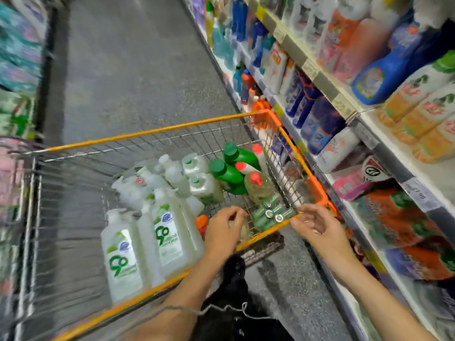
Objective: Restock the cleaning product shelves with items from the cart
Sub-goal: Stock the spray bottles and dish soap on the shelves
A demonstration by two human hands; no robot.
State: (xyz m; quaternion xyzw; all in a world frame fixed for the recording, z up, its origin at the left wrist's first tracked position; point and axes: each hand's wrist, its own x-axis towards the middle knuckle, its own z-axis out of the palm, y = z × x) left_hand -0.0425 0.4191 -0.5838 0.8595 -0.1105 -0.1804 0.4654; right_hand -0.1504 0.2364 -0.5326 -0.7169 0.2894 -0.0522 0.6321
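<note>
Likely the pick-up step: left hand [221, 232] grasps a pale item [242, 230] in the cart [147, 132], right hand [317, 227] released at 3 o'clock; next, lift it to the shelves [327, 87].

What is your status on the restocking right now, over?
Left hand in cart, curled over a pale item, grip unclear. Right hand open at cart rim. White bottles in cart. Shelves alongside, nothing blocking.

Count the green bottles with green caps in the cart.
2. Both lie at the far right end of the cart: the farther green bottle is close to the right wire wall, and the nearer green bottle is just left of it. Others may be hidden beneath.
</note>
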